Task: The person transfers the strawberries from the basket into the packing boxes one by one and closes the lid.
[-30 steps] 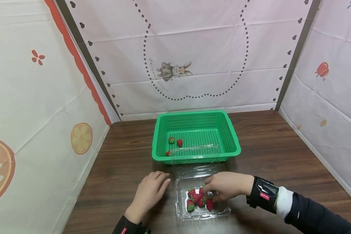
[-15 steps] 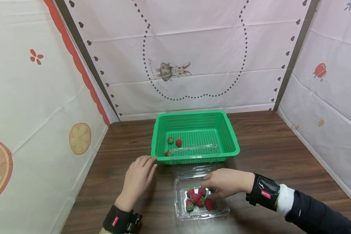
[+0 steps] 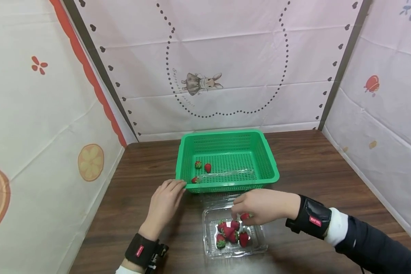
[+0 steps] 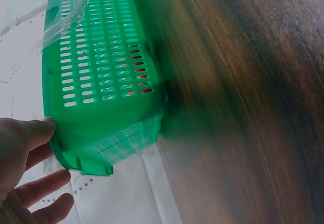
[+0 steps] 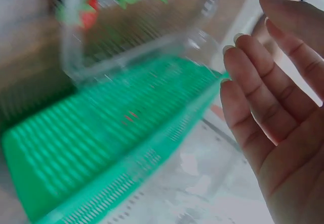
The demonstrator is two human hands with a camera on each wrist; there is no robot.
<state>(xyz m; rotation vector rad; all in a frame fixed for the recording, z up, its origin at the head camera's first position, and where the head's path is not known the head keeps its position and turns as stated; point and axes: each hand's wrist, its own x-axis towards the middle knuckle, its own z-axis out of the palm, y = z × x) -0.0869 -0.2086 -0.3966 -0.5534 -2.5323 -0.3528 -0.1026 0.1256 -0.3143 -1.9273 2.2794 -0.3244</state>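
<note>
My left hand grips the near left corner of a green plastic basket. In the left wrist view its thumb lies on the basket's rim. My right hand hovers over a clear plastic clamshell box. Several red strawberries lie in the box. Another strawberry shows red just under the right hand's fingers in the head view. In the blurred right wrist view, the right hand's fingers are apart and loosely bent, with nothing visible between them.
The clear box's lid leans over the basket's front rim. Three strawberries sit on the basket's left side. A dark wood-grain table carries everything. Printed white cloth walls enclose the back and both sides.
My left hand has moved up and left from beside the clear box to the basket's corner. The right hand has lifted slightly, and a strawberry now shows beneath it.
</note>
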